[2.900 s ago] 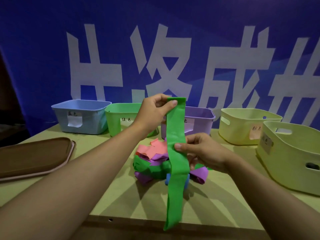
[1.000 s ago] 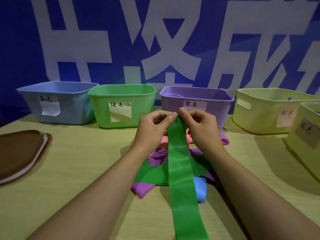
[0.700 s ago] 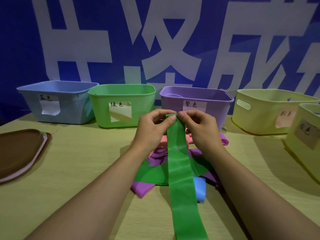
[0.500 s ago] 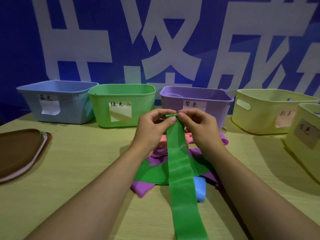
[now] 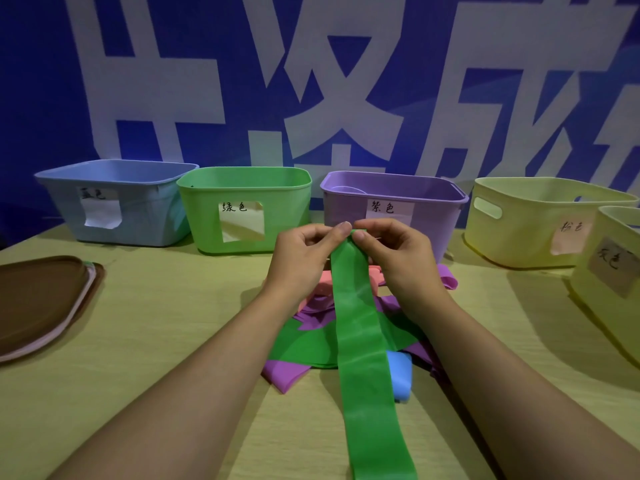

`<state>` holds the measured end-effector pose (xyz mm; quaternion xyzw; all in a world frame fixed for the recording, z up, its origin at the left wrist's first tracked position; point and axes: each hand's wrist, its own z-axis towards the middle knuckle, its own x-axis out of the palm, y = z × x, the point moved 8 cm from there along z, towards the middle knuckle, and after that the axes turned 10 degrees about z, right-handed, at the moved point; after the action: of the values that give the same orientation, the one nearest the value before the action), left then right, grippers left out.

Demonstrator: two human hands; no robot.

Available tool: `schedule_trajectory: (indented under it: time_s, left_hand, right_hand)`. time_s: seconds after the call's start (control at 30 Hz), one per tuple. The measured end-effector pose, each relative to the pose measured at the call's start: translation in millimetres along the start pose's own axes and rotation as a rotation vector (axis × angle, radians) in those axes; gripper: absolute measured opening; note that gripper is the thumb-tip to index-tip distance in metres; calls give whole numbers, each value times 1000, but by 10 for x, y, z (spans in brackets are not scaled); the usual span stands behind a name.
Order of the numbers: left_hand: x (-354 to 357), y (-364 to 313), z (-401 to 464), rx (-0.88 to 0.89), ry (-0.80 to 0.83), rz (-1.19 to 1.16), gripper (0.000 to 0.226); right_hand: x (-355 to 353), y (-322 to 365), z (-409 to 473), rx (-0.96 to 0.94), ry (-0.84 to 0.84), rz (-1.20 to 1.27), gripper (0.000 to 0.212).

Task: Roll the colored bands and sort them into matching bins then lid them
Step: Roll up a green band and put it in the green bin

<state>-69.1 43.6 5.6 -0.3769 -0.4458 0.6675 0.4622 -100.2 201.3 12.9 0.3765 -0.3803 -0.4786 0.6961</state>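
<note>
head view. left hand [image 5: 304, 258] and right hand [image 5: 394, 254] meet at the top end of the green band [image 5: 360, 341]. both hands pinch that end between thumb and fingertips, fingers curled round it; the left thumb tip sits at the band's upper left corner, the right thumb tip at its upper right corner, the two thumbs almost touching. the pinched end looks folded or slightly curled over; how far it is rolled i cannot tell.

from the grip the green band hangs down and toward the camera as one flat strip, between the two forearms, running out of the bottom edge of view. it passes over the pile of bands [image 5: 311, 344] on the table [image 5: 156, 323]: pink, purple, green and blue pieces lie under and beside it, the blue band [image 5: 401, 375] just right of the strip, a purple band [image 5: 284, 374] just left of it.

relative to the green band: the green bin [image 5: 246, 209] stands behind and left of the grip, the blue bin [image 5: 117, 202] further left, the purple bin [image 5: 394, 206] directly behind the hands. two yellow bins [image 5: 540, 220] stand to the right. each bin carries a handwritten label. brown lids [image 5: 41, 299] lie far left on the table. a blue banner [image 5: 311, 81] with white characters hangs behind the bins.
</note>
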Motion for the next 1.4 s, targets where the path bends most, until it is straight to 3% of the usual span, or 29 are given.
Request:
schedule_trajectory:
  time_s: [0.1, 0.27, 0.37, 0.77, 0.97, 1.2, 1.4]
  left_hand:
    - [-7, 7, 13, 10, 4, 11, 10]
    - [17, -19, 9, 33, 13, -18, 3]
    - [27, -46, -5, 50, 25, -45, 6]
    - [13, -34, 21, 75, 24, -11, 19]
    - [22, -44, 18, 75, 37, -31, 25]
    - [20, 88, 20, -62, 32, 7, 31]
    - [-2, 38, 24, -23, 10, 56, 22]
  right_hand:
    - [-11, -18, -3, 28, -17, -5, 12]
    - [-51, -108, -13, 121, -53, -105, 46]
    - [-53, -100, -30, 145, -66, -116, 54]
    - [-42, -89, -7, 94, -44, -80, 15]
    - [-36, -80, -9, 99, -25, -33, 13]
    - [-9, -49, -10, 68, 9, -37, 13]
    - [7, -73, -33, 111, -4, 30, 20]
